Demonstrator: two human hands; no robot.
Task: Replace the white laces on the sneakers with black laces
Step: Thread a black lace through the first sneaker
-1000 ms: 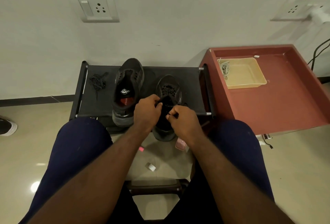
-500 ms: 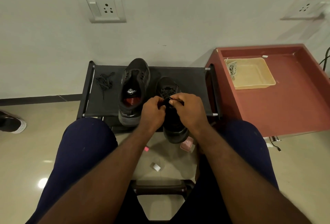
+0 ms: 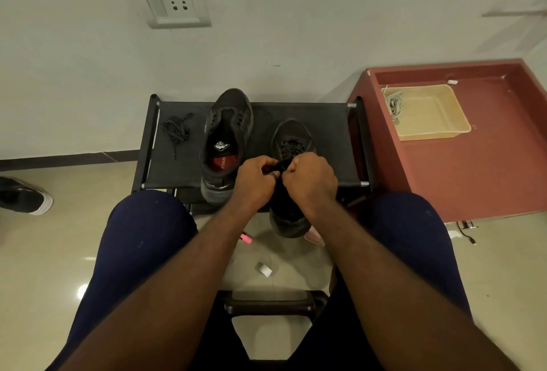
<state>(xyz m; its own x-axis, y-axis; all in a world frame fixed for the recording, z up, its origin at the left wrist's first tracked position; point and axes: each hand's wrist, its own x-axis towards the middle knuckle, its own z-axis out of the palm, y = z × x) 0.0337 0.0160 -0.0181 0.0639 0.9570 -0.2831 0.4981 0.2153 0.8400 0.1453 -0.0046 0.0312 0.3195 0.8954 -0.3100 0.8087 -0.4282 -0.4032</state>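
While the left grip (image 3: 254, 182) and the right grip (image 3: 310, 181) meet over the right sneaker (image 3: 291, 141), step in hand: most likely drawing tight or knotting the black lace (image 3: 280, 164) at the top eyelets.
Left grip: fingers curled, pinching one strand of the black lace.
Right grip: fingers curled, pinching the strand beside it; the knuckles of the two grips almost touch.
Right sneaker: at the middle of the rack (image 3: 325, 134) front edge, toe toward the wall, heel hanging out past that edge; black lacing shows across the tongue.
Left sneaker (image 3: 228, 134): just beside it on the left, heel at the front edge, insole open to view, no lace visible in its eyelets.
Spare black lace (image 3: 176, 131): a loose bundle near the rack's rear left corner.
White laces (image 3: 393, 103): heaped in the left end of the tray (image 3: 432, 134), near the rear left corner of the table (image 3: 473, 181).
Progress: about half, as I judge it; one shoe is laced, one is bare.
Next move: finish the knot with even tension on both strands, then fetch the spare black lace and thread the left sneaker from its lowest eyelets.
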